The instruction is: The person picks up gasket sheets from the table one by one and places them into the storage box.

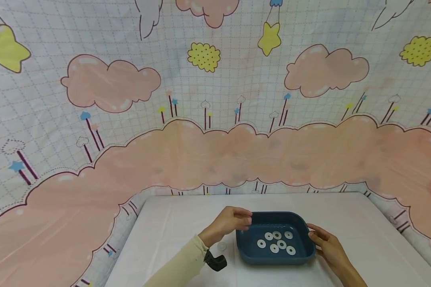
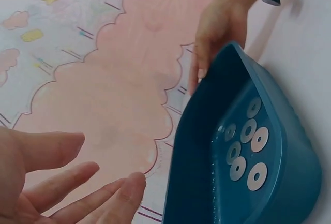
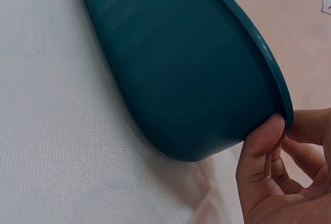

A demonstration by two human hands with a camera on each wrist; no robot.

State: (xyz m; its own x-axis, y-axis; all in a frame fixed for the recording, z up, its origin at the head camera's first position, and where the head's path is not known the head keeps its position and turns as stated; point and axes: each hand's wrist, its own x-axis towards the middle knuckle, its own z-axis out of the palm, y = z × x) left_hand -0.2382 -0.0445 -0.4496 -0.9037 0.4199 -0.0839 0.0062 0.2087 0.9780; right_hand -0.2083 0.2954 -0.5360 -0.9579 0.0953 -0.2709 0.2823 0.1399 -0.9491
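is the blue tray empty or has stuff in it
Not empty: the blue tray holds seven white rings lying flat on its floor.

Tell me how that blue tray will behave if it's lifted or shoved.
The blue tray looks like rigid moulded plastic, so probably stiff and light. Its smooth base may slide easily on the white tablecloth. The loose white rings inside would likely skid about if it tilts.

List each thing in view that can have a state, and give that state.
blue tray: upright on the table, holding washers.
white washers: seven, lying flat and loose on the tray floor.
left hand: fingers relaxed, at the tray's left rim.
right hand: fingertips touching the tray's right rim, not gripping.
white table: covered with a white cloth.
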